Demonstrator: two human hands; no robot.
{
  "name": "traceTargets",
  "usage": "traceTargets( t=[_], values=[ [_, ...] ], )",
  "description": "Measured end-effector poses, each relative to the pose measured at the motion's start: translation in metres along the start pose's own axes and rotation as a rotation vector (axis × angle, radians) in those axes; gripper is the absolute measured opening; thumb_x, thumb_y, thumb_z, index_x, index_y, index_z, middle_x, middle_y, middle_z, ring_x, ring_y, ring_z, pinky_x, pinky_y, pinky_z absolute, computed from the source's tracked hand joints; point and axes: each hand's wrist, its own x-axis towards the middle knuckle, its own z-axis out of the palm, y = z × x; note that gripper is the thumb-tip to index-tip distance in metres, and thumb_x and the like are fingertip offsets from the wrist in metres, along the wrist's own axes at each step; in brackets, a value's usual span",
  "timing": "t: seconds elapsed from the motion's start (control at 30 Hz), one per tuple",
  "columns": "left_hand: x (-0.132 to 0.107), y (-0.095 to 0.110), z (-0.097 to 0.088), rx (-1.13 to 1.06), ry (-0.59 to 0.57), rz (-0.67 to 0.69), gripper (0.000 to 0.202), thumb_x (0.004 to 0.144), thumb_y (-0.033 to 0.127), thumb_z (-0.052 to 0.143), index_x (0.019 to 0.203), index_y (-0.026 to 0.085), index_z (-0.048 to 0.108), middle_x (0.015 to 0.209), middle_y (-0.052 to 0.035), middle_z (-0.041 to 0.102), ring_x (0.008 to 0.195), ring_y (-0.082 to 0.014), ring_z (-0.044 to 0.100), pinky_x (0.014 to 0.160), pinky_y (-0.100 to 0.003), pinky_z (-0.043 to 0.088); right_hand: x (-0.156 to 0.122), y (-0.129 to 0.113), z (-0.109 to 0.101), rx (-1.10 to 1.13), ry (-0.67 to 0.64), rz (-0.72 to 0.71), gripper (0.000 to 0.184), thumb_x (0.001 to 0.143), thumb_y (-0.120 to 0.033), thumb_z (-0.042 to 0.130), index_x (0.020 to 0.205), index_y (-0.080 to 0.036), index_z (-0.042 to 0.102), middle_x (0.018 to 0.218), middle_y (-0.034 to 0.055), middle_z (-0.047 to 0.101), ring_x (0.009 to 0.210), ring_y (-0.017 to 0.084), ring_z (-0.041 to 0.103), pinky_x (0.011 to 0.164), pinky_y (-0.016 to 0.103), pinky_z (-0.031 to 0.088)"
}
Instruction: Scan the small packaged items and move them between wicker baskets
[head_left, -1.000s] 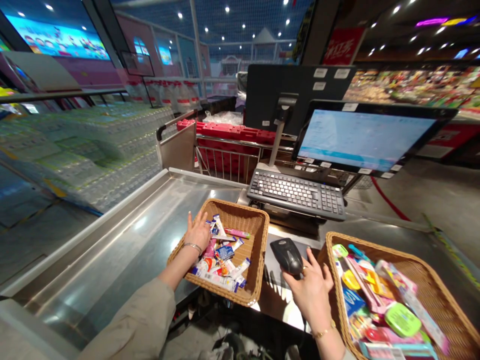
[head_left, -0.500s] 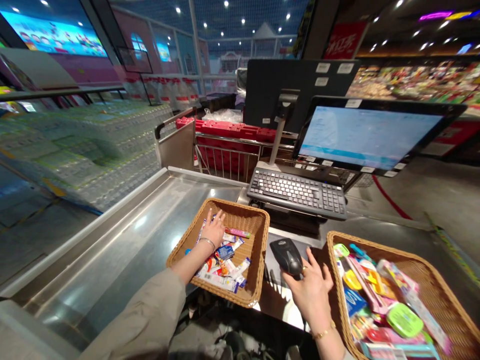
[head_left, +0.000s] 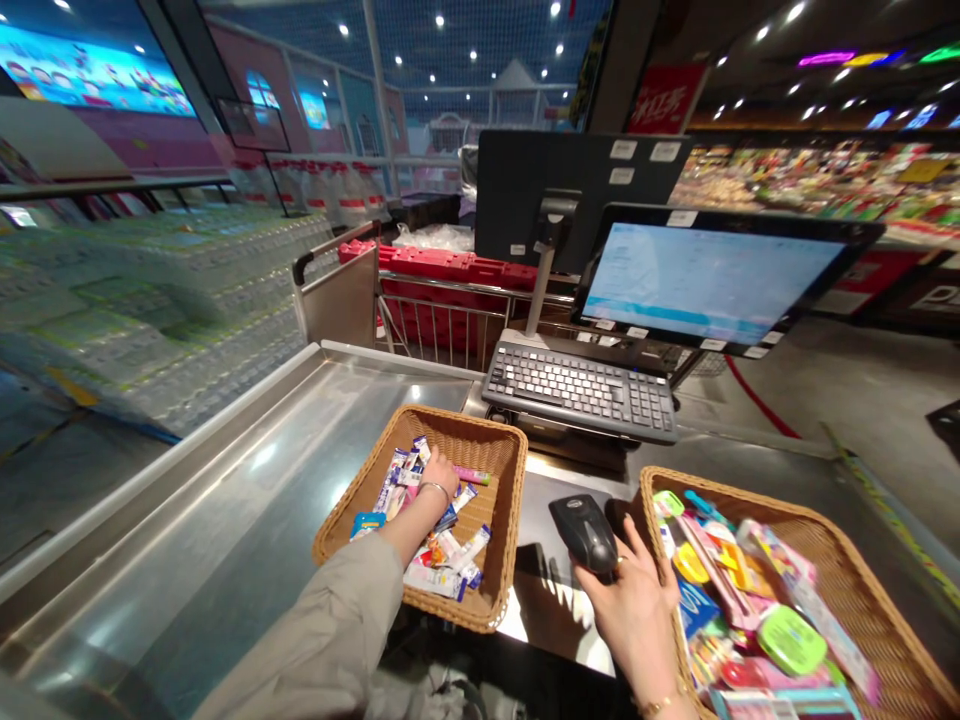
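Note:
My left hand (head_left: 441, 473) reaches down into the left wicker basket (head_left: 516, 520), its fingers curled among small wrapped snacks (head_left: 390, 480) beside a pink tube-shaped packet (head_left: 472, 476). Its fingertips are hidden, so whatever they grip cannot be made out. A blue item (head_left: 367, 523) and several white-and-blue sticks (head_left: 472, 547) lie around that hand. Between the two baskets, my right hand (head_left: 634, 600) holds a black handheld barcode scanner (head_left: 583, 532), the scanner's head pointing up and left over the counter.
At right, another wicker basket (head_left: 892, 590) holds colourful packaged goods, including a green-lidded container (head_left: 791, 640). Behind stand a keyboard (head_left: 577, 385), a lit screen (head_left: 697, 285) and a dark monitor back (head_left: 517, 200). The metal counter (head_left: 247, 500) has a raised left edge. A cart (head_left: 435, 320) stands beyond.
My left hand has moved slightly right within the left basket, and its spread fingers have curled down among the snacks. The scanner has shifted a little right and down in view with my right hand.

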Motion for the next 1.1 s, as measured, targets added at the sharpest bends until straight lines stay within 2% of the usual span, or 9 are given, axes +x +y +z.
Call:
traceTargets(
  t=[0.17, 0.3, 0.4, 0.5, 0.6, 0.73, 0.9, 1.0, 1.1],
  values=[
    [0.0, 0.002, -0.012, -0.05, -0.019, -0.014, 0.036, 0.092, 0.037, 0.06, 0.123, 0.018, 0.057, 0.124, -0.0091, 0.061, 0.107, -0.0226, 0.062, 0.088, -0.045, 0.055, -0.002, 0.003, 0.0, -0.017, 0.006, 0.009, 0.029, 0.075, -0.039, 0.058, 0.096, -0.024, 0.072, 0.118, 0.0072, 0.071, 0.134, 0.032, 0.046, 0.112, 0.057, 0.02],
    [-0.004, 0.002, -0.033, -0.119, 0.011, -0.038, 0.038, 0.092, 0.037, 0.06, 0.124, 0.017, 0.057, 0.124, -0.0096, 0.061, 0.107, -0.0224, 0.062, 0.089, -0.045, 0.055, 0.0, 0.001, -0.003, 0.005, -0.002, -0.006, 0.027, 0.073, -0.036, 0.06, 0.095, -0.024, 0.073, 0.116, 0.006, 0.072, 0.134, 0.032, 0.046, 0.112, 0.057, 0.021],
    [-0.007, -0.003, -0.058, -0.187, 0.064, -0.057, 0.038, 0.092, 0.037, 0.06, 0.124, 0.017, 0.057, 0.124, -0.0094, 0.061, 0.107, -0.0223, 0.062, 0.089, -0.045, 0.055, 0.003, -0.003, -0.006, 0.028, -0.006, -0.006, 0.026, 0.074, -0.035, 0.061, 0.094, -0.025, 0.073, 0.115, 0.0048, 0.072, 0.134, 0.032, 0.046, 0.112, 0.057, 0.021],
    [-0.008, -0.011, -0.083, -0.275, 0.163, -0.122, 0.011, 0.086, 0.026, 0.064, 0.095, 0.022, 0.069, 0.106, -0.0088, 0.071, 0.116, -0.0271, 0.055, 0.099, -0.044, 0.042, 0.004, -0.006, -0.006, 0.047, -0.014, -0.001, 0.025, 0.074, -0.035, 0.061, 0.094, -0.025, 0.073, 0.114, 0.0045, 0.073, 0.135, 0.031, 0.045, 0.113, 0.056, 0.019],
    [-0.008, -0.018, -0.094, -0.371, 0.22, -0.235, 0.018, 0.087, 0.037, 0.06, 0.101, 0.027, 0.067, 0.101, -0.0049, 0.073, 0.105, -0.0239, 0.061, 0.088, -0.035, 0.045, 0.005, -0.007, -0.005, 0.064, -0.024, 0.007, 0.024, 0.072, -0.033, 0.061, 0.092, -0.025, 0.073, 0.116, 0.004, 0.072, 0.135, 0.031, 0.045, 0.114, 0.056, 0.015],
    [-0.014, -0.022, -0.079, -0.455, 0.214, -0.371, 0.035, 0.086, 0.041, 0.06, 0.115, 0.023, 0.06, 0.098, -0.004, 0.074, 0.084, -0.0188, 0.067, 0.071, -0.027, 0.047, 0.006, -0.009, -0.006, 0.083, -0.034, 0.017, 0.023, 0.072, -0.034, 0.061, 0.09, -0.026, 0.073, 0.116, 0.0034, 0.072, 0.136, 0.03, 0.044, 0.115, 0.055, 0.012],
    [-0.03, -0.025, -0.046, -0.451, 0.191, -0.461, 0.034, 0.084, 0.028, 0.058, 0.118, 0.022, 0.058, 0.094, -0.0035, 0.074, 0.077, -0.0183, 0.068, 0.067, -0.027, 0.047, 0.006, -0.011, -0.009, 0.086, -0.049, 0.024, 0.023, 0.073, -0.035, 0.061, 0.09, -0.026, 0.073, 0.118, 0.0036, 0.071, 0.136, 0.03, 0.045, 0.116, 0.055, 0.011],
    [-0.04, -0.028, -0.038, -0.385, 0.169, -0.446, 0.03, 0.082, 0.025, 0.06, 0.112, 0.022, 0.06, 0.096, -0.0065, 0.073, 0.082, -0.0211, 0.068, 0.072, -0.03, 0.048, 0.005, -0.01, -0.009, 0.085, -0.046, 0.014, 0.024, 0.074, -0.035, 0.061, 0.092, -0.026, 0.073, 0.119, 0.0037, 0.071, 0.137, 0.03, 0.044, 0.115, 0.055, 0.011],
    [-0.047, -0.03, -0.04, -0.282, 0.177, -0.388, 0.041, 0.079, 0.027, 0.064, 0.118, 0.016, 0.058, 0.114, -0.0167, 0.067, 0.105, -0.0305, 0.062, 0.086, -0.04, 0.045, 0.003, -0.008, -0.008, 0.081, -0.043, 0.003, 0.024, 0.074, -0.035, 0.06, 0.092, -0.026, 0.073, 0.118, 0.0044, 0.071, 0.136, 0.031, 0.044, 0.115, 0.056, 0.012]
  ],
)
